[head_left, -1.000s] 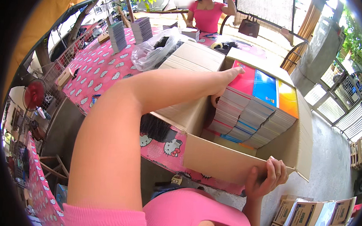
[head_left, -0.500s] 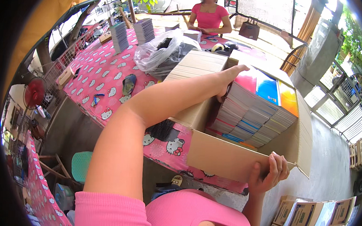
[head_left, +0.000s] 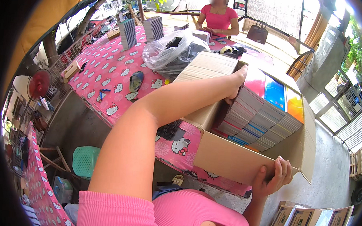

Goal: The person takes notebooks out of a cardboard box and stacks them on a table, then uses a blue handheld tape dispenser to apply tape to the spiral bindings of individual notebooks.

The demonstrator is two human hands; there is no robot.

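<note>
An open cardboard box (head_left: 235, 156) stands on the table, packed with stacked notebooks (head_left: 256, 123) whose top covers are pink, blue and yellow. My left arm reaches across the box's left flap. My left hand (head_left: 236, 84) lies against the left side of the pink stack, near its far corner; its fingers are mostly hidden. At the near right corner, my right hand (head_left: 273, 177) grips the edge of the box's front flap, thumb on the outer face and fingers bent over the edge. Bare space shows inside the box between the notebooks and its front right walls.
A pink patterned cloth covers the table (head_left: 105, 79). On it are tall notebook stacks (head_left: 154, 29), a clear plastic bag (head_left: 167, 52), a dark pouch (head_left: 136, 82) and blue pliers (head_left: 104, 93). A person (head_left: 218, 19) stands opposite. Taped cartons (head_left: 303, 223) sit at lower right, a green stool (head_left: 85, 160) at left.
The whole view has shifted slightly, so the table and box appear a little further right. Both hands keep their places on the notebooks and the flap.
</note>
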